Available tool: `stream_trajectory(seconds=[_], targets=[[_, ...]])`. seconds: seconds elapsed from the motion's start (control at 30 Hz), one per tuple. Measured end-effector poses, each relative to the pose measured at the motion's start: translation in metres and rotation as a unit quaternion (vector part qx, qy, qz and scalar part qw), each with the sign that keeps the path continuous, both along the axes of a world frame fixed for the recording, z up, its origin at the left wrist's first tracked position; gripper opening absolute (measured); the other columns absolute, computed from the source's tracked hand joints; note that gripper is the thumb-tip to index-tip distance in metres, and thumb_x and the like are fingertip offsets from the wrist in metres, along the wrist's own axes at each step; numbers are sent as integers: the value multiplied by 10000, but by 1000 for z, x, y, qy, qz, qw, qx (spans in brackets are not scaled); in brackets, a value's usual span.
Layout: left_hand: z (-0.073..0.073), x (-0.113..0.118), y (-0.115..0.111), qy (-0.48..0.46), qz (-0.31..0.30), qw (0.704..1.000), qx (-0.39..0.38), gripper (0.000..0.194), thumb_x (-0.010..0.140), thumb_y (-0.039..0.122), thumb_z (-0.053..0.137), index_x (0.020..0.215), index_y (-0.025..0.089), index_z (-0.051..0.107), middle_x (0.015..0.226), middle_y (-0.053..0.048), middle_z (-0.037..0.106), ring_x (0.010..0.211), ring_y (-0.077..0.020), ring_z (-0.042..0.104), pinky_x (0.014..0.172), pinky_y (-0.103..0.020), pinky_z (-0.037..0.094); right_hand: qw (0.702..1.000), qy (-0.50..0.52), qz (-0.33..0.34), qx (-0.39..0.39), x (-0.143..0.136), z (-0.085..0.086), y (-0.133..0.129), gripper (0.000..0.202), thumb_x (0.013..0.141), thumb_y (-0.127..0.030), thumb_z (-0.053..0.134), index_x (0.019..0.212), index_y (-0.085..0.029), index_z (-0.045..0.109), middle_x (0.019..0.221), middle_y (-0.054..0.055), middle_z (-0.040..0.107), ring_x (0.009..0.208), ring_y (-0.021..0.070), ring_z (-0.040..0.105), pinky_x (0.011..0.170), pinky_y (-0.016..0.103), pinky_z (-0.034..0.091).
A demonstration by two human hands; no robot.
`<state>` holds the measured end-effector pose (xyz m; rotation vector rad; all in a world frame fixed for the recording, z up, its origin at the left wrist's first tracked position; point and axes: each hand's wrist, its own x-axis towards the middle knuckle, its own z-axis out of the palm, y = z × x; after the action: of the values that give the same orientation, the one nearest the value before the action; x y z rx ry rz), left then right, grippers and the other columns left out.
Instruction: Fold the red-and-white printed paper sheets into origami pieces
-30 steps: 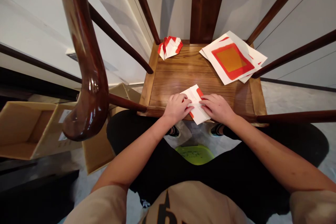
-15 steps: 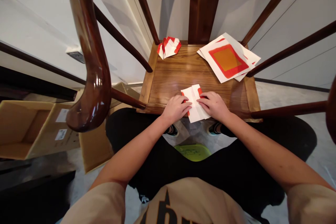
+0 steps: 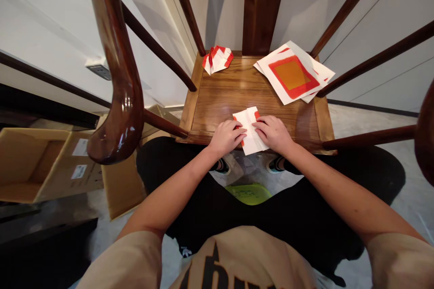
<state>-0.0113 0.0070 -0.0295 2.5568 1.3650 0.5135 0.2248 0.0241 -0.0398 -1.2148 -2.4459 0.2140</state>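
We count one chair (image 3: 220, 95), two armrests (image 3: 117, 99), one left hand (image 3: 225, 137), one right hand (image 3: 274, 134). Paper tally: one mostly white folded paper (image 3: 250, 132), one red-and-white folded paper (image 3: 217, 59), at least two flat sheets (image 3: 293, 76), overlap obscuring the total. We log at least one cardboard box (image 3: 54, 158), two labels (image 3: 80, 147), one wall socket (image 3: 99, 68).

Cannot fully see the edges of the folded paper (image 3: 250, 137) beneath the left hand (image 3: 225, 138) and right hand (image 3: 274, 133) at center, nor the green object (image 3: 249, 194) behind the black trousers (image 3: 206, 210), lower center. Cannot read the tiny labels (image 3: 80, 147) on the cardboard box (image 3: 61, 185), cropped at far left, or follow the shirt lettering (image 3: 219, 275) past the bottom edge.
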Motion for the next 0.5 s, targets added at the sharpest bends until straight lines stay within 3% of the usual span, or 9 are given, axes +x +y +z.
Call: stream_trajectory(seconds=[0.5], targets=[[1, 1, -1, -2, 6, 1000, 9, 290, 992, 401, 487, 1081, 277, 734, 1294, -61, 643, 1199, -233, 566, 983, -415, 417, 1000, -8, 6, 6, 1, -1, 0, 318, 1002, -323, 447, 1180, -232, 694, 1276, 89, 646, 1140, 262, 543, 915, 426, 403]])
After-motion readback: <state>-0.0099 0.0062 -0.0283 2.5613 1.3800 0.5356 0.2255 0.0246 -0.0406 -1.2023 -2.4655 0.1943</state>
